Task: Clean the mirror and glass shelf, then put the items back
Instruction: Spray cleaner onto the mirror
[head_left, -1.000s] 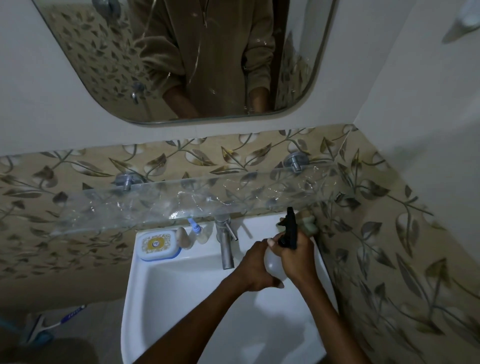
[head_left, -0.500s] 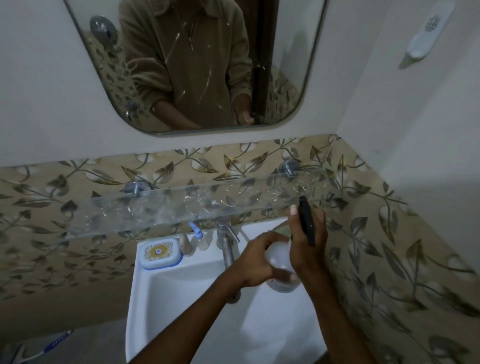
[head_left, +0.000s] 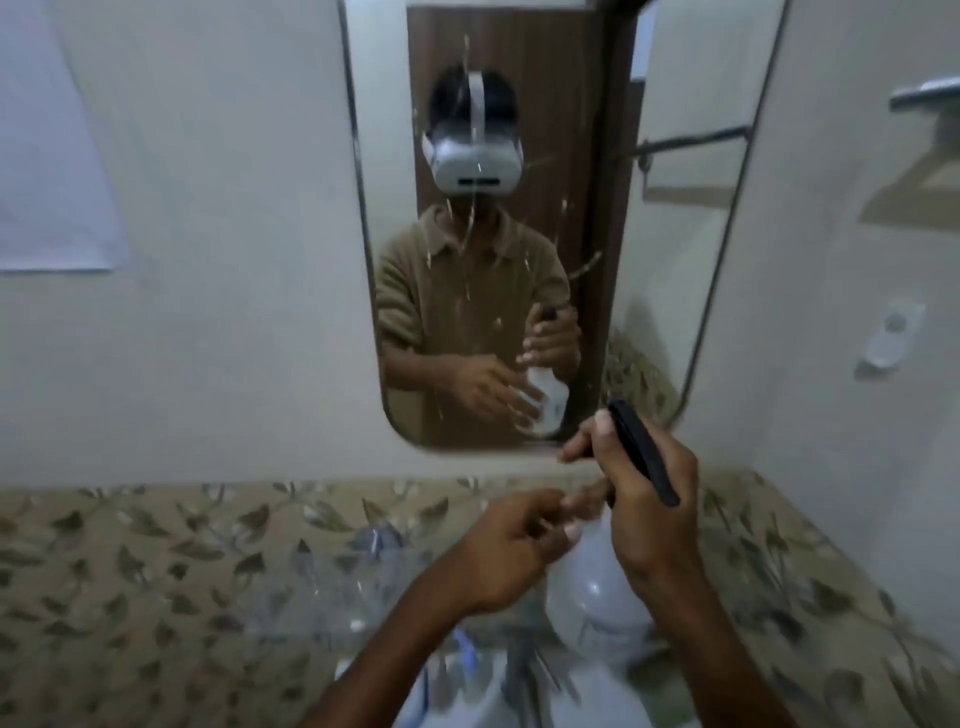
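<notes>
While my right hand (head_left: 641, 499) grips one spray bottle (head_left: 597, 587), one mirror (head_left: 675, 208) faces me.
Left hand (head_left: 511, 551) fingers loosely curled, apparently empty; glass shelf (head_left: 332, 587) blurred.

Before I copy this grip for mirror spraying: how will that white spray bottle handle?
The spray bottle looks like smooth, glossy plastic, so probably slippery when wet. Its rounded body seems bulkier than its black head, likely bottom-heavy if full. The right hand grips the neck; the left hand hovers near, fingers loose.
</notes>
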